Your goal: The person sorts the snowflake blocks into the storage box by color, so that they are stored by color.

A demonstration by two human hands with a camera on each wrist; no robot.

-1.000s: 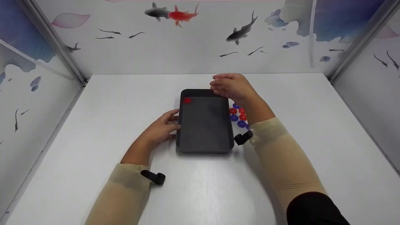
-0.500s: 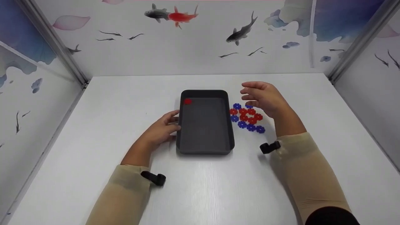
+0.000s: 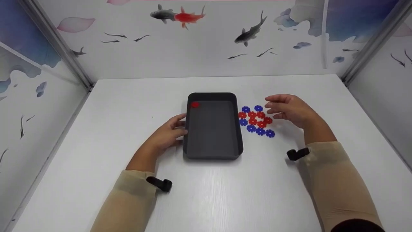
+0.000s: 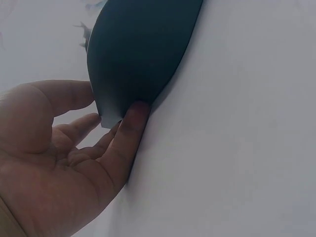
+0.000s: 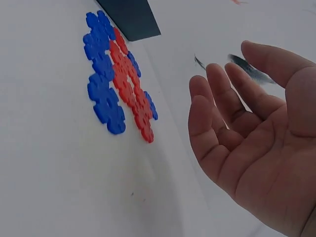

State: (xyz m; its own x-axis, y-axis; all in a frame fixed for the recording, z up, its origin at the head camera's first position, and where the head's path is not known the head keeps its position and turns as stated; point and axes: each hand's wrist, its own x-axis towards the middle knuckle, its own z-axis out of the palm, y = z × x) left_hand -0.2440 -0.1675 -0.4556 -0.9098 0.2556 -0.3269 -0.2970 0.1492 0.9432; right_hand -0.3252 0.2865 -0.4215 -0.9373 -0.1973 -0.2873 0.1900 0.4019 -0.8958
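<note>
While a panel (image 3: pixel 40 125) with painted dark marks stands at the far left, a beige sleeve (image 3: pixel 125 199) comes from the lower edge over the white table (image 3: pixel 206 196), and on its wrist is fixed a small black device (image 3: pixel 162 184). From this sleeve reaches the left hand (image 3: pixel 162 137), whose fingers are relaxed and slightly bent; their tips touch the outer left wall of a dark grey tray (image 3: pixel 212 135) near its middle, without wrapping around it. The tray lies flat on the table, with its long sides running from near to far. Inside, in its far left corner, is one red piece (image 3: pixel 195 104), too dark for its shape to be told. Just beside the right wall, a group of flower-shaped pieces lies flat, with six red pieces (image 3: pixel 253 121) and six blue pieces (image 3: pixel 260 131); whether the nearest ones touch the tray, I cannot tell. To the right of this group, the right hand (image 3: pixel 291 109) hangs above the table with loosely bent fingers, apart from the pieces and gripping nothing. Behind it follows the second beige sleeve (image 3: pixel 341 183), also with a black device (image 3: pixel 297 154).
</note>
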